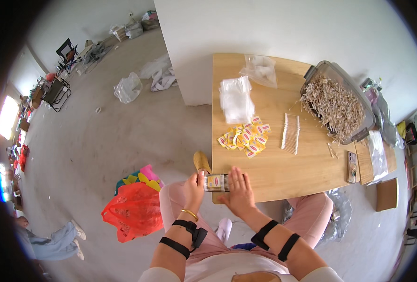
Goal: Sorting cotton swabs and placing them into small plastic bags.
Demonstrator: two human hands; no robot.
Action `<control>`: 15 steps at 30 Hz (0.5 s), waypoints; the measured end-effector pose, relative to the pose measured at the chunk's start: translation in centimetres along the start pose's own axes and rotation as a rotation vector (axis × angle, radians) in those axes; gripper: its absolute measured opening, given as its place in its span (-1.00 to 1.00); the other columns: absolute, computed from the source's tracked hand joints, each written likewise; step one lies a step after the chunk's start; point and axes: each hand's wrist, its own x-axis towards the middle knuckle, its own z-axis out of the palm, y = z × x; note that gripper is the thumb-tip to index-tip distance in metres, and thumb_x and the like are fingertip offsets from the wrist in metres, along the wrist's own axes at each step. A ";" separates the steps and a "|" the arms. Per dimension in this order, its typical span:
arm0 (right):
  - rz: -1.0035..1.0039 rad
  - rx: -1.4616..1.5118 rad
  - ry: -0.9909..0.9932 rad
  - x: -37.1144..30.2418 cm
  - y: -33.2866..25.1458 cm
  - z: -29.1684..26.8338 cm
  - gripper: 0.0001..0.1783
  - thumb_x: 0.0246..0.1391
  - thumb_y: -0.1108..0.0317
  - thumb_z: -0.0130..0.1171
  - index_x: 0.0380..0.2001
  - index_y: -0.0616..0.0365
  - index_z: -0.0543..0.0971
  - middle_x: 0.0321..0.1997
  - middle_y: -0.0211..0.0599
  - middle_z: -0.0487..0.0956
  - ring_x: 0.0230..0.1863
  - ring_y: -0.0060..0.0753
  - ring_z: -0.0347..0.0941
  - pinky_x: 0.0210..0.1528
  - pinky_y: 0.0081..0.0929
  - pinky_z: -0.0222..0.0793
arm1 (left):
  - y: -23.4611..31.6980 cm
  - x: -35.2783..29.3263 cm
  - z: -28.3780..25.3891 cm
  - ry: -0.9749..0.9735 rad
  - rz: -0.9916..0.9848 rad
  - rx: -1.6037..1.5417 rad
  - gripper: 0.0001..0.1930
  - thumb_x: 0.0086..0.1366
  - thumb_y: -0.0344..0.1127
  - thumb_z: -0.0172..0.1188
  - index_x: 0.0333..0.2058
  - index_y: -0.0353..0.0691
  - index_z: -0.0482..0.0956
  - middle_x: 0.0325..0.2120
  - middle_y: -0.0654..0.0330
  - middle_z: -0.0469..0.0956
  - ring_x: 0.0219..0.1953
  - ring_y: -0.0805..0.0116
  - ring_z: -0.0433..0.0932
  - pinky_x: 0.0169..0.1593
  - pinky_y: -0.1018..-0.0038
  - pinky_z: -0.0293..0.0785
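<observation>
While the left hand grips the left end of a labelled cotton-swab pack, the right hand, its fingers straight, lies against the right end. The pack is at the near left corner of the table. Beyond are heaped yellow-and-white cards, a row of cotton swabs, plastic bags and a swab-filled bin.

Bangle: gold-coloured, left wrist
Forearm straps: black, two per arm
Top: white
Trousers: pale pink
</observation>
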 end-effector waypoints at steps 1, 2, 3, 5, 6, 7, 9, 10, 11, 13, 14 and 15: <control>-0.004 0.070 0.002 0.4 -1.4 0.0 0.17 0.20 -0.39 -0.02 0.46 0.45 -0.03 0.61 0.11 -0.12 0.64 -0.03 -0.34 0.61 -0.03 -0.44 | -0.3 0.0 0.3 0.010 0.001 0.000 -0.46 0.50 0.05 0.01 -0.49 -0.35 0.48 -0.58 -0.13 0.53 -0.52 -0.11 0.52 -0.43 0.13 0.37; -0.007 0.141 0.005 0.6 -2.2 -0.1 0.20 0.18 -0.41 -0.01 0.46 0.47 -0.03 0.61 0.14 -0.12 0.64 -0.01 -0.34 0.61 -0.04 -0.43 | -0.6 0.0 0.8 0.064 0.035 -0.066 -0.50 0.49 -0.03 0.05 -0.51 -0.36 0.45 -0.61 -0.14 0.49 -0.57 -0.10 0.45 -0.45 0.13 0.33; 0.014 0.093 0.003 0.6 -2.3 0.0 0.24 0.15 -0.45 -0.02 0.45 0.50 -0.02 0.59 0.21 -0.12 0.64 0.05 -0.32 0.61 -0.05 -0.42 | -0.5 -0.1 1.0 0.108 0.072 -0.134 -0.53 0.48 -0.10 0.10 -0.53 -0.37 0.41 -0.63 -0.15 0.45 -0.61 -0.09 0.38 -0.48 0.14 0.28; 0.012 0.117 0.012 0.7 -1.8 0.0 0.20 0.18 -0.42 -0.02 0.45 0.49 0.00 0.59 0.18 -0.10 0.64 0.03 -0.31 0.61 -0.06 -0.40 | -0.4 -0.1 1.2 0.102 0.079 -0.141 -0.54 0.49 -0.10 0.09 -0.51 -0.37 0.43 -0.64 -0.14 0.45 -0.62 -0.06 0.38 -0.48 0.15 0.29; 0.010 0.142 0.016 0.5 -1.3 0.1 0.15 0.21 -0.39 -0.02 0.45 0.47 0.02 0.59 0.15 -0.08 0.64 0.01 -0.29 0.61 -0.06 -0.39 | -0.2 -0.2 1.4 0.093 0.080 -0.147 -0.55 0.49 -0.11 0.08 -0.50 -0.37 0.44 -0.64 -0.13 0.45 -0.63 -0.03 0.38 -0.48 0.15 0.30; 0.038 0.126 0.029 0.4 -0.6 0.1 0.15 0.21 -0.39 -0.02 0.45 0.47 0.02 0.59 0.15 -0.08 0.64 0.01 -0.29 0.61 -0.06 -0.39 | 0.0 -0.2 1.7 0.076 0.103 -0.166 -0.55 0.49 -0.11 0.08 -0.50 -0.37 0.44 -0.64 -0.13 0.45 -0.63 -0.03 0.38 -0.48 0.15 0.30; -0.079 0.111 0.048 0.2 0.3 0.3 0.02 0.26 -0.27 0.01 0.44 0.40 0.10 0.59 0.04 -0.01 0.63 -0.04 -0.23 0.61 -0.05 -0.33 | -0.8 0.1 1.0 0.002 0.040 -0.179 -0.49 0.53 0.01 -0.03 -0.36 -0.37 0.59 -0.58 -0.08 0.56 -0.52 0.08 0.55 -0.38 0.20 0.42; -0.057 0.101 0.059 -0.1 1.1 0.3 0.02 0.26 -0.27 0.01 0.44 0.40 0.10 0.59 0.04 -0.01 0.63 -0.04 -0.23 0.61 -0.05 -0.33 | -1.6 0.2 0.5 -0.010 -0.023 -0.171 -0.50 0.54 0.03 -0.06 -0.29 -0.34 0.61 -0.52 -0.05 0.58 -0.48 0.13 0.56 -0.33 0.22 0.45; -0.068 0.187 0.078 -0.4 2.0 0.1 -0.03 0.27 -0.23 0.01 0.44 0.34 0.13 0.59 -0.02 0.02 0.62 -0.05 -0.20 0.61 -0.07 -0.31 | -2.4 0.4 0.2 -0.026 -0.084 -0.164 -0.49 0.55 0.05 -0.10 -0.22 -0.32 0.63 -0.45 -0.02 0.61 -0.43 0.18 0.57 -0.29 0.25 0.47; -0.073 0.333 0.235 -0.9 4.3 -0.3 -0.27 0.26 -0.01 0.13 0.33 0.24 0.33 0.47 -0.06 0.24 0.48 0.05 0.11 0.51 -0.06 -0.01 | -3.8 0.8 -0.6 -0.027 -0.111 -0.420 -0.46 0.55 0.11 -0.16 -0.05 -0.29 0.57 -0.24 0.00 0.58 -0.23 0.21 0.55 -0.11 0.30 0.48; -0.052 0.328 0.245 -1.0 6.0 -0.6 -0.27 0.26 -0.01 0.13 0.33 0.24 0.33 0.47 -0.06 0.24 0.48 0.05 0.11 0.51 -0.06 -0.01 | -4.2 1.4 -0.9 -0.046 -0.097 -0.422 -0.46 0.55 0.11 -0.16 -0.05 -0.29 0.57 -0.24 0.00 0.58 -0.23 0.21 0.55 -0.11 0.30 0.48; 0.071 0.420 0.296 -1.2 8.0 -1.0 -0.37 0.22 0.09 0.18 0.26 0.21 0.41 0.38 -0.06 0.32 0.38 0.07 0.21 0.42 -0.06 0.11 | -4.2 1.9 -1.2 0.047 -0.034 -0.410 -0.46 0.55 0.13 -0.16 0.02 -0.28 0.52 -0.13 0.01 0.53 -0.14 0.19 0.52 -0.04 0.29 0.44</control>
